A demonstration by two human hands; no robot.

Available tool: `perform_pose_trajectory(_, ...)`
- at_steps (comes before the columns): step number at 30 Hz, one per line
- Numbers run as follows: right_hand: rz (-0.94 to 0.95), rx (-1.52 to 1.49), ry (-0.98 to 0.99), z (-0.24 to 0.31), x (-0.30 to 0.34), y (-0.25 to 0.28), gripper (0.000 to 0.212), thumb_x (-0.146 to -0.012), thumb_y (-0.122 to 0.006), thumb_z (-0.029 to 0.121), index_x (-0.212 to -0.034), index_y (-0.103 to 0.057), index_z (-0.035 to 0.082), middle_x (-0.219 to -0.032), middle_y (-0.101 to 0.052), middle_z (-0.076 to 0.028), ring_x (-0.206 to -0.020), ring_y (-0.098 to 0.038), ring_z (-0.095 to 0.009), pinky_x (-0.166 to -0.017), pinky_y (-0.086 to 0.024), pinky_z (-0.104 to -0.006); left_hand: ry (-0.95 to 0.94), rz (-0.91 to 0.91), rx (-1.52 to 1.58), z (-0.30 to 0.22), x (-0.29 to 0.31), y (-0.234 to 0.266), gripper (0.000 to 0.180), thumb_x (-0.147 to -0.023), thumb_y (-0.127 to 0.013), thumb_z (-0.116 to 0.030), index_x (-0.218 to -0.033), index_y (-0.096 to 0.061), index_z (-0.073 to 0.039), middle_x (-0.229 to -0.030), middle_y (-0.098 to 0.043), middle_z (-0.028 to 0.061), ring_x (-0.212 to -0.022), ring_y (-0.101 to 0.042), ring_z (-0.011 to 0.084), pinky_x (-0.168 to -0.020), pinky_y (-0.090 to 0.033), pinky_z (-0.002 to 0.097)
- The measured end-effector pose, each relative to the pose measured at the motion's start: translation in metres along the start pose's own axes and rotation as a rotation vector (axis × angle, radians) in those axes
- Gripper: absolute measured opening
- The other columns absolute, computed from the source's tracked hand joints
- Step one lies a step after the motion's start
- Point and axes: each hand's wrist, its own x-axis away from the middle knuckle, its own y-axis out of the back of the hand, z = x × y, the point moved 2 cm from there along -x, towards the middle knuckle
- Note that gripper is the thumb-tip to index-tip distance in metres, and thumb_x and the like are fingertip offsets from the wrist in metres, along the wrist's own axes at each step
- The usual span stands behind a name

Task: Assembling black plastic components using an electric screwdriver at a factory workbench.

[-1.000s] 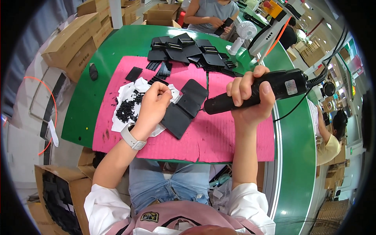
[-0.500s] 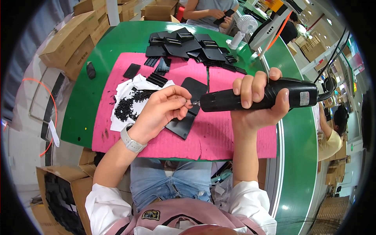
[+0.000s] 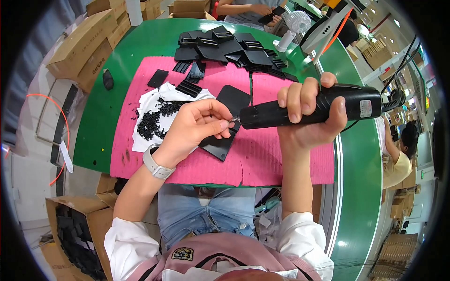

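Observation:
My right hand [image 3: 307, 112] is wrapped round a black electric screwdriver [image 3: 281, 114], held level with its bit pointing left. Thumb and index finger of my left hand [image 3: 204, 122] pinch together at the bit's tip; whatever is between them is too small to make out. Below both hands, a flat black plastic panel [image 3: 234, 97] lies on the pink mat, with a second black plate [image 3: 218, 150] at its near end, partly hidden by my left hand. Beside my left hand, many small black screw-like pieces [image 3: 149, 125] are heaped on a white cloth [image 3: 138, 143].
Black panels and slotted parts [image 3: 215, 49] are piled at the mat's far edge. A small white fan [image 3: 297, 22] stands at the back right. Cardboard boxes [image 3: 82, 44] are stacked left of the green table [image 3: 96, 136]. Across the table, another person's hands [image 3: 265, 11] hold a black part.
My left thumb and index finger have come closer round the screwdriver's bit. My right hand keeps its hold on the screwdriver, and the whole view has shifted slightly.

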Motion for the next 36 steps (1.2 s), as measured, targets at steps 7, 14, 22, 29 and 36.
perform_pose_trajectory(7, -0.152, -0.101, -0.068, -0.007, -0.011, 0.000, 0.027, -0.090, -0.047, 0.035, -0.102, -0.050, 0.011, -0.059, -0.045, -0.001, -0.045, -0.043, -0.014, -0.055, -0.040, -0.0341, -0.008, 0.004, 0.042, -0.006, 0.002, 0.005, 0.018, -0.083, -0.066, -0.005, -0.098, -0.059, 0.003, -0.090, -0.064, 0.0092, -0.074, -0.063, 0.0125, -0.068, -0.051, 0.0230)
perform_pose_trajectory(14, -0.039, 0.103, -0.156, -0.030, -0.036, -0.005, 0.019, -0.084, -0.058, 0.012, -0.096, -0.050, -0.001, -0.058, -0.048, -0.007, -0.042, -0.044, -0.015, -0.043, -0.038, -0.0293, -0.325, -0.520, -0.734, -0.009, -0.004, 0.019, 0.029, -0.083, -0.070, -0.023, -0.092, -0.061, 0.003, -0.067, -0.061, 0.0076, -0.059, -0.057, 0.0108, -0.055, -0.045, 0.0248)
perform_pose_trajectory(22, 0.017, 0.197, -0.205, -0.045, -0.032, -0.013, 0.022, -0.082, -0.064, 0.014, -0.093, -0.052, -0.001, -0.055, -0.050, -0.005, -0.042, -0.047, -0.013, -0.044, -0.040, -0.0273, -0.134, -0.301, -0.901, 0.007, -0.007, 0.016, 0.022, -0.084, -0.063, -0.016, -0.089, -0.057, 0.005, -0.060, -0.058, 0.0132, -0.052, -0.058, 0.0249, -0.054, -0.044, 0.0343)
perform_pose_trajectory(29, 0.038, 0.226, -0.233, -0.048, -0.032, -0.017, 0.017, -0.082, -0.064, 0.012, -0.086, -0.054, -0.001, -0.053, -0.051, -0.005, -0.041, -0.047, -0.012, -0.043, -0.039, -0.0256, -0.082, -0.280, -0.755, 0.013, -0.008, 0.015, 0.020, -0.082, -0.063, -0.011, -0.092, -0.053, 0.003, -0.056, -0.055, 0.0105, -0.049, -0.055, 0.0208, -0.051, -0.040, 0.0321)
perform_pose_trajectory(36, 0.167, 0.387, -0.285, -0.054, -0.033, -0.021, 0.020, -0.083, -0.056, 0.015, -0.093, -0.047, 0.000, -0.053, -0.044, -0.005, -0.038, -0.039, -0.012, -0.040, -0.034, -0.0271, 0.012, -0.305, -0.671, 0.016, -0.007, 0.014, 0.021, -0.079, -0.066, -0.010, -0.085, -0.049, 0.001, -0.056, -0.055, 0.0099, -0.050, -0.054, 0.0182, -0.051, -0.040, 0.0308)
